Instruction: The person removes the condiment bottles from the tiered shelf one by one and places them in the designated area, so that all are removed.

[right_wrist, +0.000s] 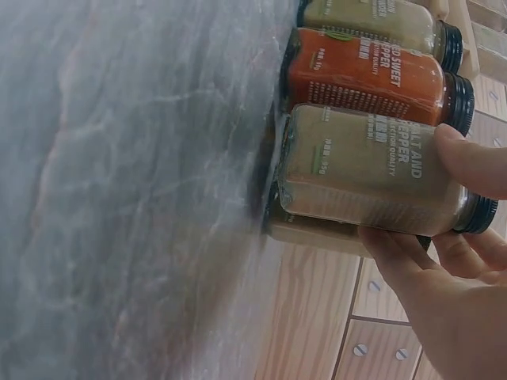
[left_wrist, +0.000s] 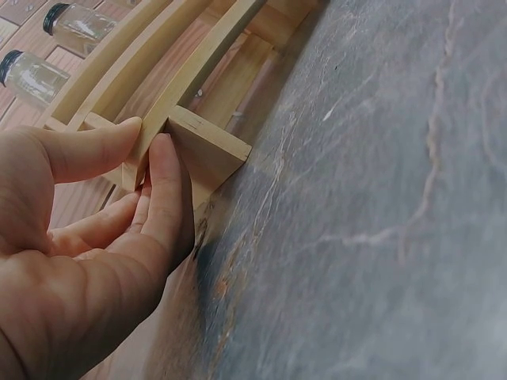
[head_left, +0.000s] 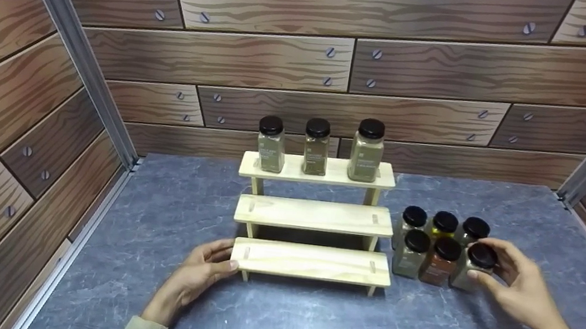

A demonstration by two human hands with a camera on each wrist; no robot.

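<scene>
A pale wooden three-step spice rack stands on the table. My left hand pinches the left end of its lowest step between thumb and fingers; the left wrist view shows the thumb on top and fingers beneath. To the rack's right, my right hand holds a salt and pepper jar with a black lid, thumb on one side and fingers on the other. Beside that jar stands a red sweet pepper jar. Three jars stand along the top step, among them the right one.
Several more black-lidded spice jars, including a greenish one, stand grouped close to the rack's right side. The blue-grey marbled table extends in front. Wood-patterned walls enclose the back and sides.
</scene>
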